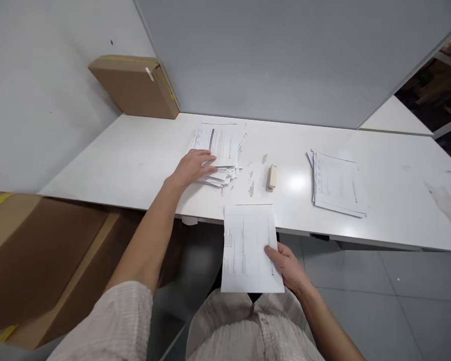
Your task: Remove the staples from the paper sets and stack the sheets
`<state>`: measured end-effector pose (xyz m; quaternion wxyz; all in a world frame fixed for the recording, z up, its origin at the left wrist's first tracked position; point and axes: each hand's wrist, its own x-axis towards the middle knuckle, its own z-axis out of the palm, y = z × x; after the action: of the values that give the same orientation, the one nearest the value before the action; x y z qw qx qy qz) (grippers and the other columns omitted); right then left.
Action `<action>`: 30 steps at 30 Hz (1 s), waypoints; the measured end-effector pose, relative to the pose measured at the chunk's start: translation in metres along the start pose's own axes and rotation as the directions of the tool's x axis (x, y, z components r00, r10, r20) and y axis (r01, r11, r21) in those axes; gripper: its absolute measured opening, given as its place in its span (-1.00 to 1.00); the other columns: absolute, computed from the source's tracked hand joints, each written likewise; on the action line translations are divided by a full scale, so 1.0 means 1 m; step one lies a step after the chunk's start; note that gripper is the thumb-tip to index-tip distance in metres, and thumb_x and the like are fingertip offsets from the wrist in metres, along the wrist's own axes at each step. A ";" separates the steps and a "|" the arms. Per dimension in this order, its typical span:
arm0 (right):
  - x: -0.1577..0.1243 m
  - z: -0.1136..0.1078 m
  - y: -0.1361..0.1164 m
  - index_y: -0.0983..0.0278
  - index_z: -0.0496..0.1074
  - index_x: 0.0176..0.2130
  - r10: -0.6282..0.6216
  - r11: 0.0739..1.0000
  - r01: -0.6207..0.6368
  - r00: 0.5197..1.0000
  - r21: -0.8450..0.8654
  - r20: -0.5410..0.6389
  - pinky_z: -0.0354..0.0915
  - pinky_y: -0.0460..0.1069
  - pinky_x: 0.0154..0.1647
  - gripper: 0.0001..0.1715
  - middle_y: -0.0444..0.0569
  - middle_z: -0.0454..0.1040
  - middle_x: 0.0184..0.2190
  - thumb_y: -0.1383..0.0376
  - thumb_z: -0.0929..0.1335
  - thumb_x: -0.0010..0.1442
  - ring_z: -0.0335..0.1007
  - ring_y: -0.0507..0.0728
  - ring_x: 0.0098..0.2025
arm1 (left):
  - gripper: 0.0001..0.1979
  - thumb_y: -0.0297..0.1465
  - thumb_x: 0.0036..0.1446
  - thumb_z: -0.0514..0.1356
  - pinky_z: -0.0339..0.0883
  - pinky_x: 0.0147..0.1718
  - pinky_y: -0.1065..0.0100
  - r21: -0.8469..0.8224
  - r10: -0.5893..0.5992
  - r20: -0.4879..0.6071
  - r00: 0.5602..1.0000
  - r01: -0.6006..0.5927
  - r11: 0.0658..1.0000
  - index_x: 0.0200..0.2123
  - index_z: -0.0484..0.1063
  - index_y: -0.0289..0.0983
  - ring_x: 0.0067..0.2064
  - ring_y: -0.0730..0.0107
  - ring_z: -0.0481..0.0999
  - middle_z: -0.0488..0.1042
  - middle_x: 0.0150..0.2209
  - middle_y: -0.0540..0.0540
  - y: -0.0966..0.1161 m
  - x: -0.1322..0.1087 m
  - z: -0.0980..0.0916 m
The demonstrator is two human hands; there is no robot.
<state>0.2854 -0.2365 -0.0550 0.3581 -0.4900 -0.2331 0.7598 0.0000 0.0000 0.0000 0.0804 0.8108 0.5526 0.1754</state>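
My right hand (287, 265) grips a few printed sheets (246, 248) by their right edge, held over the table's front edge near my body. My left hand (193, 166) reaches forward and rests on a loose stack of printed papers (220, 150) on the white table (135, 160), fingers spread flat on the stack's left side. A small beige stapler (272, 177) lies on the table between that stack and a second pile of papers (336, 183) to the right.
A brown cardboard box (135, 85) sits in the far left corner against the grey partition. A large cardboard box (33, 260) stands left of me, below table height. Small paper scraps (251, 188) lie near the stapler. Grey tiled floor lies beneath.
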 end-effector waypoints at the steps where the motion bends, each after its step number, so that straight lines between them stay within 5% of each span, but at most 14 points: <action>1: 0.000 -0.001 0.003 0.25 0.50 -0.19 0.004 1.000 -0.004 1.000 0.024 -0.006 0.39 0.04 -0.30 -0.66 -0.01 0.58 -0.27 0.12 0.40 0.07 0.51 0.19 -0.30 | -0.65 -0.16 0.08 0.18 0.16 0.08 0.12 -0.016 -0.008 0.008 1.000 0.008 1.000 -0.07 0.47 -0.13 0.13 0.11 0.27 0.39 0.07 -0.08 0.000 0.000 -0.003; 11: 0.003 0.004 -0.001 0.26 0.46 -0.09 0.032 0.996 -0.032 0.999 0.081 0.008 0.39 0.03 -0.24 -0.62 0.02 0.55 -0.15 0.15 0.40 0.10 0.50 0.19 -0.19 | -0.64 -0.34 0.24 -0.10 0.24 -0.06 0.18 0.081 0.088 -0.081 0.993 -0.082 0.993 -0.17 0.47 -0.29 -0.06 0.15 0.42 0.51 -0.14 -0.19 0.001 -0.001 0.000; 18: 0.002 0.006 -0.001 0.26 0.47 -0.09 0.012 0.997 -0.011 1.000 0.076 -0.013 0.39 0.06 -0.18 -0.60 0.02 0.55 -0.15 0.14 0.41 0.08 0.49 0.21 -0.14 | -0.85 -0.33 0.00 0.18 0.29 -0.27 0.34 -0.252 -0.264 -0.279 0.923 0.195 0.948 -0.43 0.51 -0.27 -0.34 0.34 0.45 0.53 -0.40 -0.04 0.013 -0.001 0.006; 22: 0.002 0.009 -0.003 0.28 0.47 -0.09 0.002 0.998 0.000 0.999 0.069 -0.032 0.39 0.08 -0.17 -0.57 0.04 0.55 -0.15 0.14 0.42 0.06 0.49 0.23 -0.14 | -0.79 -0.26 -0.02 0.23 0.25 -0.44 0.41 -0.388 -0.350 -0.301 0.887 0.221 0.895 -0.53 0.49 -0.29 -0.46 0.42 0.41 0.45 -0.57 0.02 0.020 -0.003 -0.003; 25: 0.004 0.009 0.000 0.27 0.47 -0.08 0.000 0.995 0.004 0.999 0.099 -0.039 0.40 0.07 -0.18 -0.56 0.03 0.55 -0.15 0.13 0.42 0.06 0.49 0.23 -0.14 | -0.80 -0.30 0.07 0.19 0.33 -0.32 0.39 -0.303 -0.203 -0.431 0.879 0.071 0.950 -0.45 0.50 -0.30 -0.34 0.38 0.49 0.52 -0.46 -0.03 0.036 -0.020 -0.011; 28: 0.008 0.006 0.006 0.26 0.47 -0.07 0.011 0.985 0.003 0.996 0.171 -0.085 0.41 0.07 -0.16 -0.56 0.02 0.56 -0.17 0.13 0.42 0.07 0.49 0.22 -0.15 | -0.86 -0.39 0.14 0.14 0.38 -0.18 0.31 -0.084 0.135 -0.488 0.862 -0.200 0.976 -0.32 0.49 -0.29 -0.20 0.34 0.52 0.56 -0.31 -0.08 0.068 -0.061 -0.007; 30: 0.012 0.004 0.009 0.27 0.47 -0.07 0.022 0.973 0.015 0.987 0.229 -0.157 0.41 0.07 -0.14 -0.54 0.03 0.57 -0.19 0.11 0.42 0.06 0.49 0.23 -0.14 | -0.90 -0.45 0.12 0.16 0.39 -0.10 0.24 0.053 0.381 -0.448 0.809 -0.402 0.914 -0.29 0.46 -0.30 -0.14 0.29 0.51 0.56 -0.27 -0.11 0.094 -0.098 0.004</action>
<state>0.2755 -0.2333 -0.0664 0.4282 -0.5047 -0.1138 0.7409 0.0508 -0.1261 0.0074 -0.0690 0.8424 0.3729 0.3828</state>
